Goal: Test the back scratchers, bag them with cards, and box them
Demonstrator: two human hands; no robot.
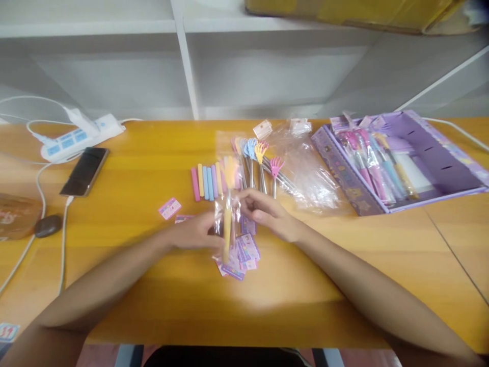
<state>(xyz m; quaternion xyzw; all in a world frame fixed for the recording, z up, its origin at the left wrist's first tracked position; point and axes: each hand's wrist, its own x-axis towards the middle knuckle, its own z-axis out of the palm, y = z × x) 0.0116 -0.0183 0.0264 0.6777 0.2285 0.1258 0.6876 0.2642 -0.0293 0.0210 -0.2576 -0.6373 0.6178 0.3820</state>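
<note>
A yellow back scratcher stands nearly upright in a clear plastic bag between my hands, blurred by motion. My left hand grips the bag and handle from the left. Fingers bent, my right hand pinches at the bag's right side. Behind them lie back scratcher heads on metal rods, among them a pink head and a yellow head. Left of these is a row of coloured handles. Under the bag, printed cards are fanned out, and one pink card lies apart.
Clear plastic bags lie right of the rods. Beyond them, a purple display box holds several bagged back scratchers. A phone, power strip, cables and a dark mouse-like object occupy the left side. A white shelf rises behind.
</note>
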